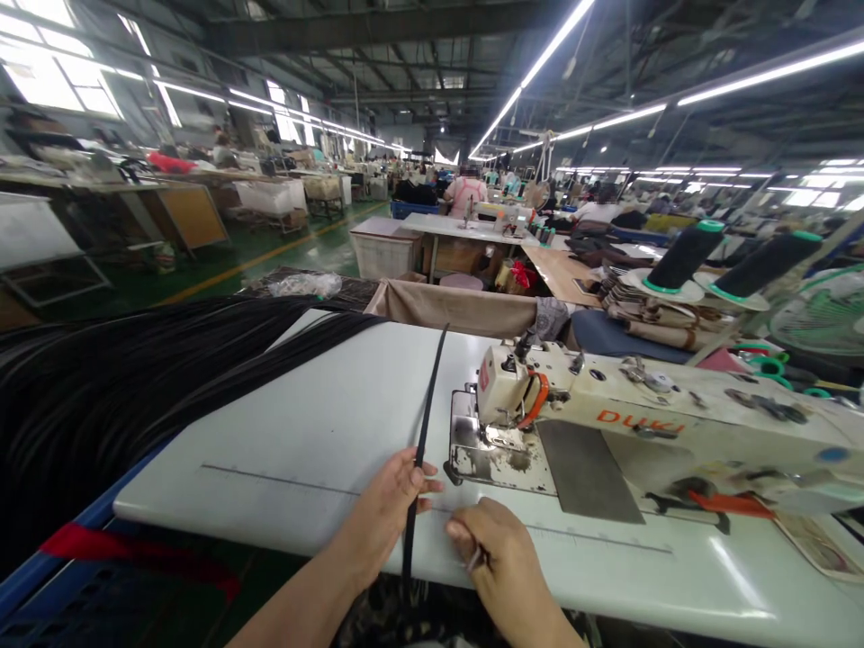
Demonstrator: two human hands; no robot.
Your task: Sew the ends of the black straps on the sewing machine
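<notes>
A narrow black strap (427, 418) runs across the white sewing table (303, 423) and down over its front edge. My left hand (391, 495) pinches this strap between thumb and fingers. To the right of it, my right hand (496, 558) is curled closed just above the table's front part, apart from the strap. A small greyish, metal-looking piece shows in its fingers, too little of it to name. Beyond my right hand stands the head of a white sewing machine (503, 387), its metal plate (499, 459) near my left fingertips.
A large heap of black straps (135, 360) covers the table's left side and hangs over a blue crate (81, 585). Two black thread cones (685, 256) stand at the right. A beige cloth-lined bin (459, 310) sits behind the table. Other people and workstations are farther back.
</notes>
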